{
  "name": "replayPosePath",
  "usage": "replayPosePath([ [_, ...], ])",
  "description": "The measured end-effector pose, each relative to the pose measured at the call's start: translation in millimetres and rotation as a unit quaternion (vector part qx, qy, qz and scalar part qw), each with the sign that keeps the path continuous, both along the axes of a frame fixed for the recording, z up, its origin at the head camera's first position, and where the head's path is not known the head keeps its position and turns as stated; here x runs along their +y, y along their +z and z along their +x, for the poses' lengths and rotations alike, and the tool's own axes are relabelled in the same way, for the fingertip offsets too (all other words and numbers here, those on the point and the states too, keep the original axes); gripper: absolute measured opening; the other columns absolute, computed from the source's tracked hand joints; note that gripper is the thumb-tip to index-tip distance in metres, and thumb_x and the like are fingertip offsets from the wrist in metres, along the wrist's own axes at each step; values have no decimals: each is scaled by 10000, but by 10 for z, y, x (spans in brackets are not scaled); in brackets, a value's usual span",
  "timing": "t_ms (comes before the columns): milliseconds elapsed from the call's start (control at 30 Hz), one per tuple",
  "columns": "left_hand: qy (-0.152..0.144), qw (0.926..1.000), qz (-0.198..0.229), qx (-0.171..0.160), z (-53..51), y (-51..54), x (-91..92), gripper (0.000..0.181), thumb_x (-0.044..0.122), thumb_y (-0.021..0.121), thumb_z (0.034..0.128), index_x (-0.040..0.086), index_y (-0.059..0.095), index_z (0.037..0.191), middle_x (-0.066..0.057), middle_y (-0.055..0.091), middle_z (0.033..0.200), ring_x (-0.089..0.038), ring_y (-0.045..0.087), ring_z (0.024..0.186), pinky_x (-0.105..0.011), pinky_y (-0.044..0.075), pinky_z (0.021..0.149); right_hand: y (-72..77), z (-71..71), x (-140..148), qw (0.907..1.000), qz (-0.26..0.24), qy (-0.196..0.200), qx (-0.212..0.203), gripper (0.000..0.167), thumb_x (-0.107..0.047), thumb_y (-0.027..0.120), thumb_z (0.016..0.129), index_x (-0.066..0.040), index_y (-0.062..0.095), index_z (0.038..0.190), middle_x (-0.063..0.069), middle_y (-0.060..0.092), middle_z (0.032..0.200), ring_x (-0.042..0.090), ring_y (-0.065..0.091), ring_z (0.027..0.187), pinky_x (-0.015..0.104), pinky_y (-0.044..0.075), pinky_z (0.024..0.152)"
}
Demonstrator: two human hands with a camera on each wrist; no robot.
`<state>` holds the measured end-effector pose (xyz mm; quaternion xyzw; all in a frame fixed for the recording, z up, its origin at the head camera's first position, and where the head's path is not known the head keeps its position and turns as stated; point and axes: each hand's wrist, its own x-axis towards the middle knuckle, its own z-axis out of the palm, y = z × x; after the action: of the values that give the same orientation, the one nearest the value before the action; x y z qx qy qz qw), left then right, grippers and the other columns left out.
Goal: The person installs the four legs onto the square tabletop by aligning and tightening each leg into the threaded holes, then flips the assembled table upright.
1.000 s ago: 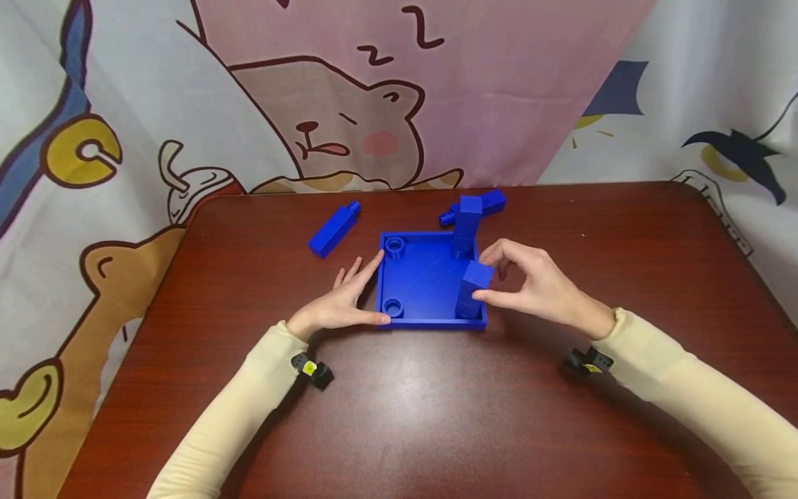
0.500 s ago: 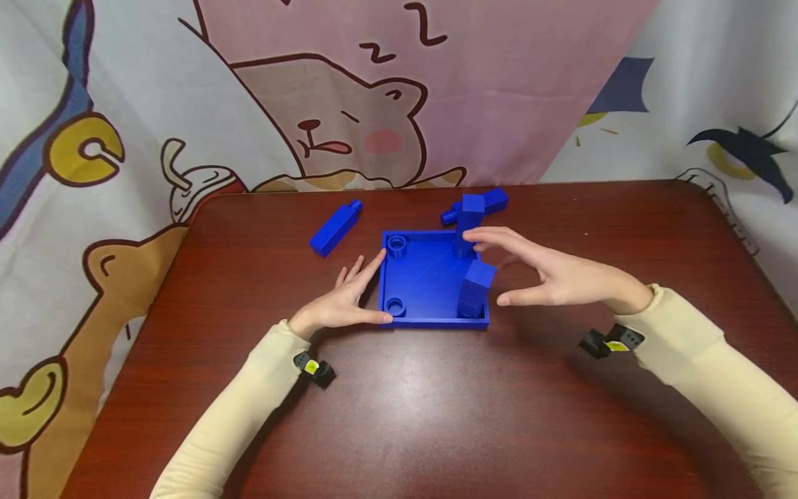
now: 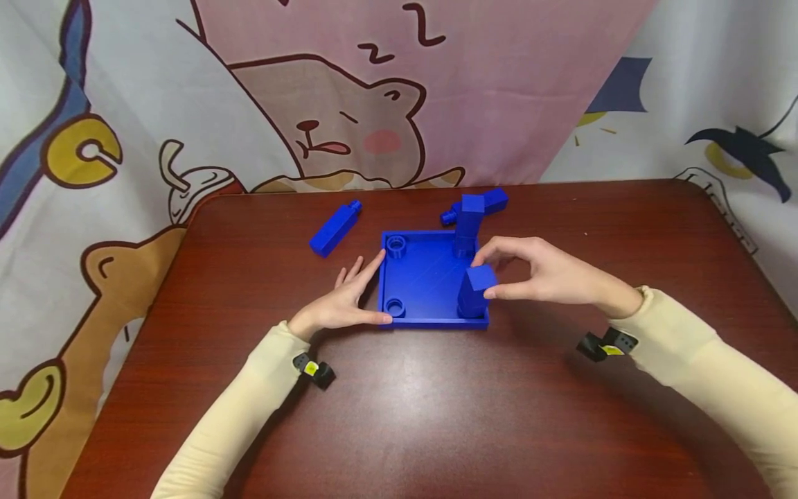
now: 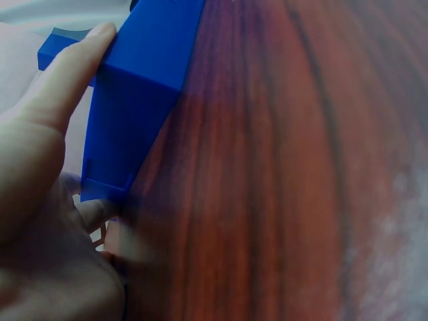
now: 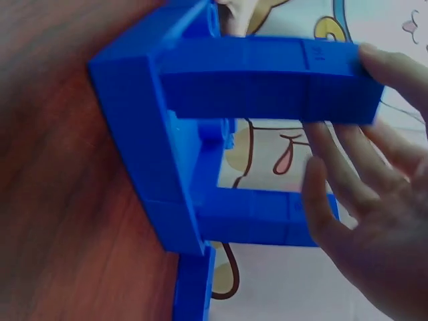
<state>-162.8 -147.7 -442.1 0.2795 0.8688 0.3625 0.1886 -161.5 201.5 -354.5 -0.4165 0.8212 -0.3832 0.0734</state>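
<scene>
A square blue tray [image 3: 427, 281] lies on the table, with round sockets in its two left corners. One blue post [image 3: 469, 225] stands at its back right corner, another post [image 3: 477, 291] at its front right corner. My right hand [image 3: 548, 274] pinches the front post near its top between thumb and fingers; the right wrist view shows that post [image 5: 267, 80] with my hand [image 5: 374, 180] at its end. My left hand [image 3: 337, 301] rests against the tray's left side with fingers spread, thumb at the front corner. In the left wrist view the thumb touches the tray's edge [image 4: 147, 60].
Behind the tray's left side a loose blue post [image 3: 334, 230] lies on the table. Another [image 3: 495, 202] lies behind the back right post, partly hidden. A printed curtain [image 3: 349, 104] hangs along the table's back edge.
My right hand let go of the front post, opened beside it, then came back and pinches its top. The post's top has shifted and it looks more upright. My left hand has stayed put.
</scene>
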Motion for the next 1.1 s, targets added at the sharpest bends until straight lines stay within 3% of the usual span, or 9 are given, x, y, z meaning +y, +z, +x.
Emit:
replayPosePath([
  [233, -22, 10000, 23, -14, -1, -3, 2, 1118, 415, 765, 816, 171, -28, 1564, 0, -31, 1610, -307, -133, 1440, -537, -141, 1086, -95, 124, -81, 9950, -409, -767, 495, 356, -129, 862, 721, -156, 580, 936, -93, 615, 929, 78, 586, 804, 288, 495, 703],
  [467, -19, 10000, 61, -20, 2, 6, 7, 1117, 369, 774, 818, 176, -35, 1564, -2, -35, 1611, -310, -137, 1439, -542, -144, 1084, -171, 244, -140, 9854, -609, -1461, 624, 363, -101, 863, 705, -100, 580, 932, -25, 621, 933, 106, 583, 778, 297, 498, 684],
  [567, -22, 10000, 64, -14, 1, 9, 5, 1118, 393, 769, 817, 175, -33, 1564, -5, -33, 1612, -313, -135, 1439, -546, -140, 1084, -158, 274, -151, 9845, -575, -1546, 592, 372, -126, 872, 705, -103, 577, 932, -26, 616, 927, 117, 581, 775, 290, 492, 678],
  [667, -29, 10000, 39, -7, -2, 6, 2, 1119, 430, 759, 817, 177, -35, 1564, -1, -36, 1611, -308, -135, 1440, -544, -137, 1086, -120, 263, -127, 9885, -448, -1392, 375, 392, -148, 867, 723, -105, 566, 970, -33, 606, 935, 147, 583, 804, 275, 493, 693],
  [733, -32, 10000, 43, -12, -4, 3, 0, 1120, 442, 755, 817, 175, -36, 1563, -1, -37, 1611, -309, -135, 1440, -545, -136, 1086, -84, 233, -98, 9928, -408, -1126, -2, 402, -135, 840, 760, -85, 555, 1041, -10, 599, 996, 175, 588, 871, 294, 507, 730],
  [900, -42, 10000, 37, -30, -3, -2, 2, 1117, 422, 758, 819, 172, -37, 1563, 3, -40, 1610, -312, -134, 1439, -547, -134, 1086, 14, 161, -22, 9941, -79, -375, -1015, 522, -110, 752, 853, -100, 486, 1301, 36, 519, 1297, 221, 512, 1174, 425, 450, 940],
  [1100, -32, 10000, -15, -49, -2, -3, 3, 1122, 441, 755, 817, 186, -43, 1563, 21, -45, 1609, -298, -137, 1440, -535, -135, 1089, 83, 109, 12, 9938, 73, 589, -937, 587, -85, 703, 889, -152, 456, 1417, -18, 442, 1436, 215, 369, 1343, 373, 319, 1070],
])
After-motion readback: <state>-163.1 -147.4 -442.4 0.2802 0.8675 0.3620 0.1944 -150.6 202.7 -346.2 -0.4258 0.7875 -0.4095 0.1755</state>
